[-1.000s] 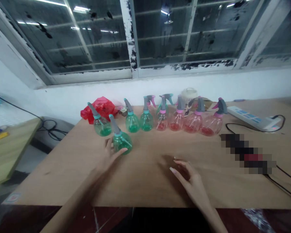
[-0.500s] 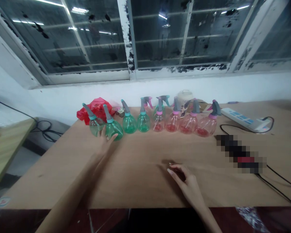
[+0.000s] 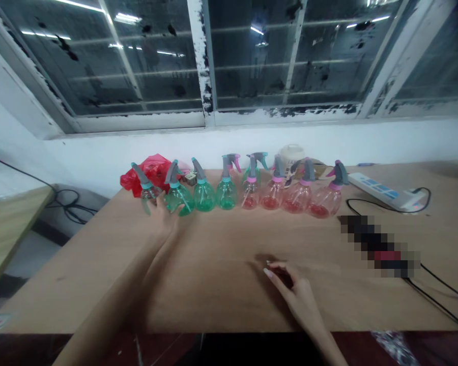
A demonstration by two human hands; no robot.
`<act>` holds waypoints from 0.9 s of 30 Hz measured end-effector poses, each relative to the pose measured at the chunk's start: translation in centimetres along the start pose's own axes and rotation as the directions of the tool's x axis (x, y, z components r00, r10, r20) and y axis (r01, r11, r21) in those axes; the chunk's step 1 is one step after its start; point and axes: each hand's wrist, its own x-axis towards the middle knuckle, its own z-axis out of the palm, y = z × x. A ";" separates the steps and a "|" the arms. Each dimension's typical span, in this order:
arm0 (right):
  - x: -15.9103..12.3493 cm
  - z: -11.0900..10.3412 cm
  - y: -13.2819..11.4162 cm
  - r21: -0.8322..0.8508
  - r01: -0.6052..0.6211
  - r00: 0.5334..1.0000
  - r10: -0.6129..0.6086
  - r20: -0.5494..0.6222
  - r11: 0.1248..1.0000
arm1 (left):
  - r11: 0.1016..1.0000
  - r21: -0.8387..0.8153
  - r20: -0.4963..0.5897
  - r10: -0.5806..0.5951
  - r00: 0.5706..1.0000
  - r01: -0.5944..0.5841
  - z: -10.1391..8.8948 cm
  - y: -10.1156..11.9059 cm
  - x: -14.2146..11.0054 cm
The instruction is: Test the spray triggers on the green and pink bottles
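Note:
A row of clear spray bottles stands across the table. My left hand [image 3: 165, 217] grips the lower body of a green spray bottle [image 3: 183, 195], second from the left, with the thumb in front and the fingers at its left side. Just left of that hand is another green spray bottle [image 3: 148, 192], partly covered by the fingers. To its right stand two more green ones, then several pink spray bottles [image 3: 273, 195]. My right hand [image 3: 293, 287] hovers low over or rests on the tabletop, fingers curled, thumb and forefinger apart, holding nothing.
A red plastic bag [image 3: 156, 168] lies behind the left bottles. Behind the row are two more spray bottles and a pale cup [image 3: 291, 154]. A white power strip [image 3: 383, 190], cables and a blurred dark object [image 3: 377, 246] lie on the right. The window wall closes off the back.
The green bottle in my left hand has shifted slightly back into line with the row, and its spray head has turned. My right hand has barely moved.

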 end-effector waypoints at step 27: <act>0.5 0.0 0.3 -0.034 -0.035 0.999 0.035 0.006 0.999 | 0.967 0.202 0.114 -0.178 0.977 0.152 -0.6 3.0 1.2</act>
